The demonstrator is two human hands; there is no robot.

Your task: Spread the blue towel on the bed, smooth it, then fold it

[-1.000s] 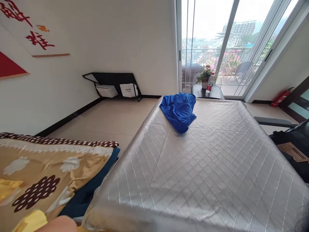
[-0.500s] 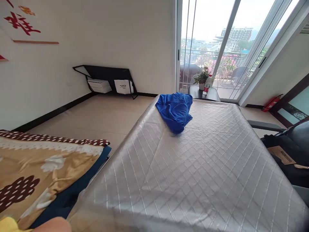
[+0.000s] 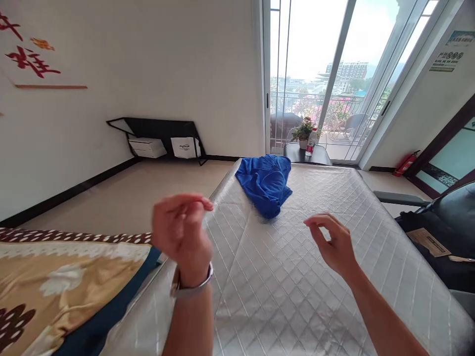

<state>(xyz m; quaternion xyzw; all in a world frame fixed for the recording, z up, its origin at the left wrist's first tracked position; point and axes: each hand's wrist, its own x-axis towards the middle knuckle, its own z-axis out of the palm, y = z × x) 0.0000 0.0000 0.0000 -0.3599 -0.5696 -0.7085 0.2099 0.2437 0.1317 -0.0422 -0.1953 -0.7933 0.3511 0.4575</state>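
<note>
A crumpled blue cloth (image 3: 265,184) lies at the far left corner of a table with a silvery quilted cover (image 3: 274,277). My left hand (image 3: 182,230), with a watch on its wrist, is raised over the table's left edge, short of the cloth. Its fingers are curled together with nothing seen in them, and it is slightly blurred. My right hand (image 3: 331,241) hovers above the middle right of the cover, to the right of the cloth. Thumb and fingertips meet in a pinch there, and nothing shows between them.
A patterned brown and tan fabric (image 3: 74,282) spreads at the left. Beyond the table's far edge, a bottle (image 3: 310,143) and a potted plant (image 3: 303,132) stand on a chair (image 3: 322,155). A black bag (image 3: 426,247) sits at the right.
Both hands have come into view over the table, where only a blurred bit of skin and something yellow showed at the lower left. The view has tilted up slightly; the cloth lies unchanged.
</note>
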